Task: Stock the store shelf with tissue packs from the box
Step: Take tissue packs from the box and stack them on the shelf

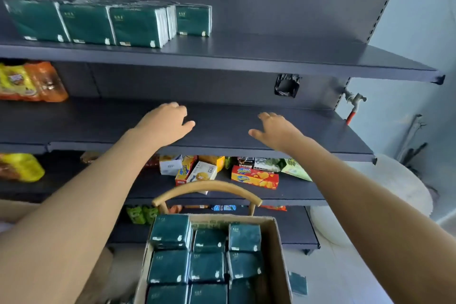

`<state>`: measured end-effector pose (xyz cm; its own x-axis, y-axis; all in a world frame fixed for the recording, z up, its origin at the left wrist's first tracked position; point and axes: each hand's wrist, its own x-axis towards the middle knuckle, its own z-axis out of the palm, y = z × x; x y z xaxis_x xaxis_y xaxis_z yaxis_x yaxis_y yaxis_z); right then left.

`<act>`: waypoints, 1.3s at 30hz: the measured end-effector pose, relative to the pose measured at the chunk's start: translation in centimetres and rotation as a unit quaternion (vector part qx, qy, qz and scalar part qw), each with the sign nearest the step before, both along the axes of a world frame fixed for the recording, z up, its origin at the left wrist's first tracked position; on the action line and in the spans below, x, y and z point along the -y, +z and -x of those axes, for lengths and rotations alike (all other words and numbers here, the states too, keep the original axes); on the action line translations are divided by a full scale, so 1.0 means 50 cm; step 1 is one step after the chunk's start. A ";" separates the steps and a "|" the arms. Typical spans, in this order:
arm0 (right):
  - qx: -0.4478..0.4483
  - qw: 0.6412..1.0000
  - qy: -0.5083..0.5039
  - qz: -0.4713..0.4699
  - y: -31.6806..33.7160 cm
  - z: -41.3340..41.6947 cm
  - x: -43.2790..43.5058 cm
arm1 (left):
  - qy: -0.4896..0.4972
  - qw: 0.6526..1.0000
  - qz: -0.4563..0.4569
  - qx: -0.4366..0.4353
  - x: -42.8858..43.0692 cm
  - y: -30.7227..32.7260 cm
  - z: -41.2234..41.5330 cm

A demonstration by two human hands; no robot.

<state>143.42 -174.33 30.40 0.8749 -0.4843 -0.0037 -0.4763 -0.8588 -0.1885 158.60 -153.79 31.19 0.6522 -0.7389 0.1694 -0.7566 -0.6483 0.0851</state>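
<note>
1. Hands: your left hand [165,122] and your right hand [276,128] reach forward side by side, well apart from each other, over the middle shelf [234,121]. Fingers of both are loosely spread and grip nothing. Whether either palm touches the shelf surface cannot be told.
2. Stock, shelved: a row of dark green tissue packs [98,22] stands upright at the left of the top shelf [271,57], pack against pack. A single pack [193,20] stands behind the row's right end, near the back panel.
3. Stock, unshelved: boxed packs [207,254] of the same green fill the open cardboard box [280,242] below your forearms, three across, tightly packed.
4. Stray item: one loose pack [297,282] lies outside the box, just beside its right wall.
5. Furniture: a curved wooden chair back [207,189] rises directly behind the box.
6. Other goods, left: orange and yellow snack bags [32,81] sit at the far left end of the middle shelf level.
7. Other goods, below: a red biscuit carton [255,176] lies flat on the shelf under your hands, among other small cartons in a loose jumble.
8. Fixture: a metal tap [355,103] with a red handle is at the right edge of the shelving.
</note>
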 end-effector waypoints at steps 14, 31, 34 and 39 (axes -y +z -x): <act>-0.215 0.969 0.068 -0.105 -0.427 0.081 -0.001 | 0.035 0.967 -0.182 -0.174 -0.017 -0.452 0.167; -0.142 0.908 -0.273 -0.284 -0.840 0.102 -0.011 | 0.042 0.926 -0.177 -0.329 -0.030 -0.867 0.230; -0.079 0.888 -0.309 -0.330 -0.869 0.097 -0.004 | 0.061 0.926 -0.152 -0.339 -0.013 -0.888 0.249; -0.016 0.848 -0.343 -0.403 -0.865 0.103 0.009 | 0.103 0.918 -0.110 -0.367 0.016 -0.903 0.273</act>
<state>138.30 -174.78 -12.83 0.3813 -0.7085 -0.5938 -0.8279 0.0242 -0.5604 144.96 -154.60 -13.96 0.6610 -0.5510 -0.5094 -0.4072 -0.8336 0.3732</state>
